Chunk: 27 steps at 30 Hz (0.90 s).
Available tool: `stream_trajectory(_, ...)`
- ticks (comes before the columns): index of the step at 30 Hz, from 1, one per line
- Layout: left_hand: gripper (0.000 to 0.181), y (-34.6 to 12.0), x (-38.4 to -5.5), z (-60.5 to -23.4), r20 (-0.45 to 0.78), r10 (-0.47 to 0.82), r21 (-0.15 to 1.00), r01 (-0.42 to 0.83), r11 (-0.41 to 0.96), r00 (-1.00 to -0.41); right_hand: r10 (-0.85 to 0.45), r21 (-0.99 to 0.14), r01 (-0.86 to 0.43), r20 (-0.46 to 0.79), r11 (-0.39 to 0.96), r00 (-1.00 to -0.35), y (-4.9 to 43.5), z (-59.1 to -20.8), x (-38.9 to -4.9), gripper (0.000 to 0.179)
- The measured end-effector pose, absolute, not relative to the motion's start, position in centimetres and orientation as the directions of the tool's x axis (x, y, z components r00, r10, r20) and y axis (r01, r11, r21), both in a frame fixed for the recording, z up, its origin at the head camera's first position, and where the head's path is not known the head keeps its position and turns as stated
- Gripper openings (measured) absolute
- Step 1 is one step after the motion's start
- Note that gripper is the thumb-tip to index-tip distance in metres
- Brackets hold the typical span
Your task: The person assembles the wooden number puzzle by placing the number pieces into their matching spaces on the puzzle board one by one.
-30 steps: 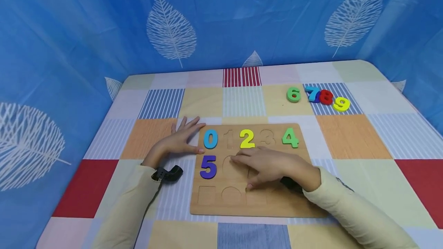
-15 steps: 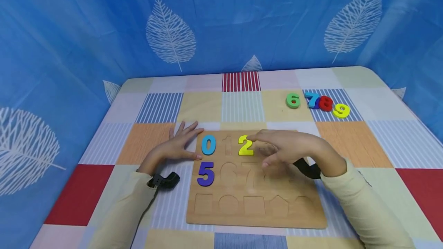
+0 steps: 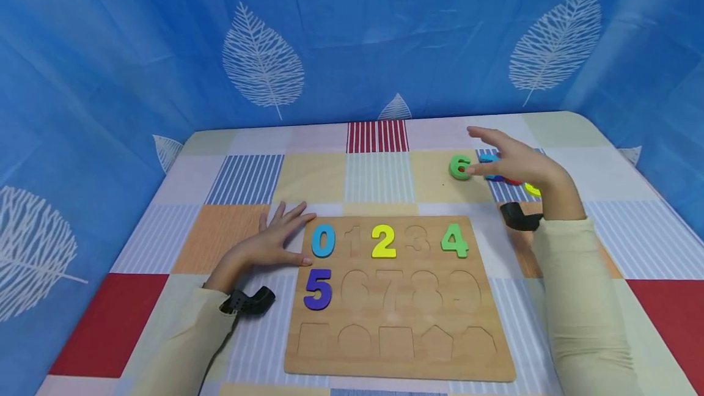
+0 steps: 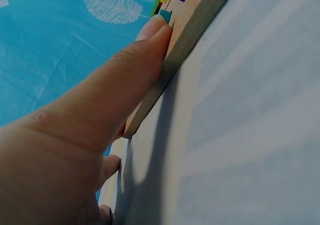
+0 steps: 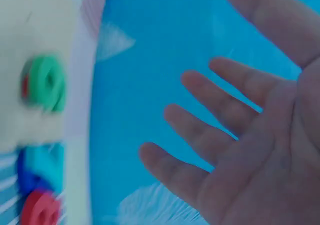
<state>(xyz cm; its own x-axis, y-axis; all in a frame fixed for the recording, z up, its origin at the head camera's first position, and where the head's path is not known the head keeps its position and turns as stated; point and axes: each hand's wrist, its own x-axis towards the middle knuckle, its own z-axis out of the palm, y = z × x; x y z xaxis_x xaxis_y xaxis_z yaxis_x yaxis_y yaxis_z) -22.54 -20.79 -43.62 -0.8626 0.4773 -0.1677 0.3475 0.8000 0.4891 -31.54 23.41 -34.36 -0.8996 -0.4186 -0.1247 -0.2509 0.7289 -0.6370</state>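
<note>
A wooden puzzle board [image 3: 396, 322] lies on the table. Set on it are a blue 0 [image 3: 322, 241], a yellow 2 [image 3: 384, 242], a green 4 [image 3: 454, 241] and a purple 5 [image 3: 318, 289]. With fingers spread, my left hand [image 3: 266, 246] rests at the board's left edge; in the left wrist view its thumb [image 4: 120, 80] touches that edge. My right hand [image 3: 522, 161] is over the far right, fingers extended and holding nothing. Nearest its thumb is a green 6 [image 3: 459, 167]. Behind it, a blue 7 [image 3: 487, 159], red 8 [image 5: 40, 210] and yellow 9 [image 3: 532, 189] are partly hidden.
Number outlines 1 and 3 [image 3: 420, 238] show bare wood, as do 6 through 9 in the middle row. Shape outlines [image 3: 396, 342] run along the board's near row. A patchwork cloth [image 3: 313, 179] covers the table, and a blue leaf-print curtain [image 3: 352, 35] surrounds its far side.
My right hand has moved from over the board, past the yellow 2, to the number pieces at the far right. My left hand stays at the board's edge. The head view has shifted slightly.
</note>
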Motion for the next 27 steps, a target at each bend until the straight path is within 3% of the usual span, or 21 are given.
stream_trajectory(10,0.089,-20.7,-22.5,-43.4,-0.177,0.469,0.495,0.334,0.802,-0.865,-0.261,-0.657,-0.112,-0.133,0.745,-0.956,27.3,-36.7,-33.8,0.096)
stream_trajectory(27,0.088,-20.7,-22.7,-43.8,-0.178,0.474,0.491,0.34,0.802,-0.862,-0.228,-0.547,-0.039,-0.283,0.836,-0.932,27.5,-39.9,-35.2,0.101)
